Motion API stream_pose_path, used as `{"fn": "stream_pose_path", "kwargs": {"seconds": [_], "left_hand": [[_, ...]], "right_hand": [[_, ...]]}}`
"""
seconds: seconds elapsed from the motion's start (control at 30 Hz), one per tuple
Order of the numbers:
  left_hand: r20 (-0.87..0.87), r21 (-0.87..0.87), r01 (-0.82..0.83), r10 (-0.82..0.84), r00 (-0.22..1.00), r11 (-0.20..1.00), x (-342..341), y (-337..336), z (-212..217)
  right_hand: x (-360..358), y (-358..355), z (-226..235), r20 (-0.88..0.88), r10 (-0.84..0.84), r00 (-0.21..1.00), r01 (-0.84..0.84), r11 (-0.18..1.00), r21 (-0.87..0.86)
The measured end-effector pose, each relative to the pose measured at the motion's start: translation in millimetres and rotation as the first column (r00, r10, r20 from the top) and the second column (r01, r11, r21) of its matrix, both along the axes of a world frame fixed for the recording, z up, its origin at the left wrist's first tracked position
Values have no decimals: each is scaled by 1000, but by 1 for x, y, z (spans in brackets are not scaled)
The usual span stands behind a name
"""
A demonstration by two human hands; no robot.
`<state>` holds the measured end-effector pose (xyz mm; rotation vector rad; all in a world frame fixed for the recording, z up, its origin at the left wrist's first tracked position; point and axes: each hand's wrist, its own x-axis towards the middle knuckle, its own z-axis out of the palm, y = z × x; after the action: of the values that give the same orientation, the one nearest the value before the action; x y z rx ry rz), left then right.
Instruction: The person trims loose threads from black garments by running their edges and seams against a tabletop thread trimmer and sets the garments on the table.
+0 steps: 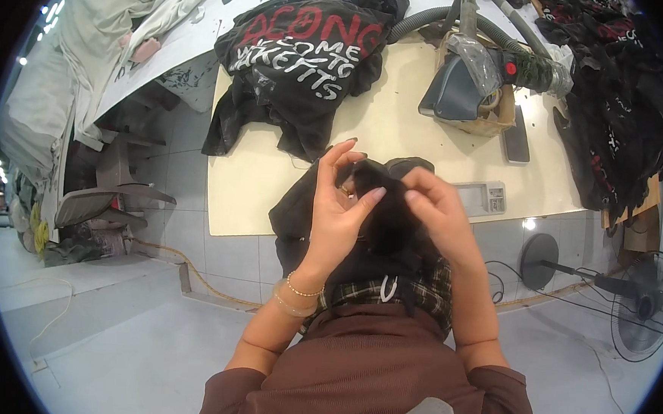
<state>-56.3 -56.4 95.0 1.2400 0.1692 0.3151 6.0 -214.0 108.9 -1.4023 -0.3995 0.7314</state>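
Note:
A black garment (384, 221) lies bunched over my lap and up to the table's near edge. My left hand (340, 196) is at its left side, thumb resting on the cloth and index finger arched above it. The lower fingers of that hand are partly hidden by the fabric, which they seem to grip with the thumb. On the other side, my right hand (434, 206) pinches a fold of the same garment between thumb and fingertips. A white cord loop (389, 289) shows on my lap below the cloth.
Black garments with red and white lettering (299, 53) are heaped on the cream table (233, 193); more dark garments (619, 95) hang at right. Nearby are a grey hose-fitted machine (453, 85), a phone (516, 139) and a grey tray (491, 198). A fan (644, 302) stands at right.

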Motion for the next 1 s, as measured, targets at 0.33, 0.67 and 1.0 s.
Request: {"fn": "stream_pose_path", "kwargs": {"seconds": [0.33, 0.67, 1.0], "left_hand": [[-286, -229, 298, -356, 889, 927, 8, 10, 24], [-163, -156, 331, -355, 921, 931, 38, 10, 23], [-95, 748, 304, -358, 929, 590, 50, 22, 28]], "right_hand": [[18, -65, 7, 144, -238, 961, 267, 934, -238], [35, -27, 0, -73, -173, 982, 181, 977, 111], [33, -45, 13, 294, -165, 941, 203, 974, -103]]}}
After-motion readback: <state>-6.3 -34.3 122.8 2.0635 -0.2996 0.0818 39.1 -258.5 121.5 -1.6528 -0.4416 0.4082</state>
